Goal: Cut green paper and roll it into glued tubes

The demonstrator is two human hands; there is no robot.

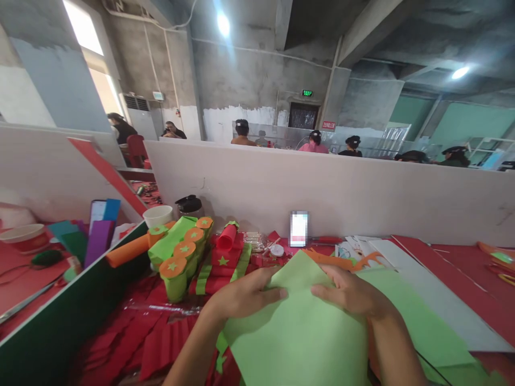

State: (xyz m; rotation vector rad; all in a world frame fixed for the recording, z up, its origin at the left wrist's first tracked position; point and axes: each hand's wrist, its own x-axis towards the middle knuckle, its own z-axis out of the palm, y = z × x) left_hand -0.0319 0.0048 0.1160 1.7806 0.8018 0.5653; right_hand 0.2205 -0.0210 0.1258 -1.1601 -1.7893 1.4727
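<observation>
A light green sheet of paper (300, 338) is held up in front of me, its pointed far corner tipped away. My left hand (251, 292) grips its left edge near that corner, thumb on top and fingers hidden beneath. On the opposite edge, my right hand (348, 292) pinches the sheet the same way. To the left stand green paper rolls with orange star-marked tops (173, 268), beside a red paper piece with green strips and a star (223, 261). More green sheets (422, 305) lie right of my right hand.
Folded red paper strips (148, 348) cover the table at left, bordered by a dark green board (80, 311). A white partition (322, 187) runs across the back, with a pixelated phone (299, 229) against it. White boards (442, 289) lie at right. Several people sit beyond the partition.
</observation>
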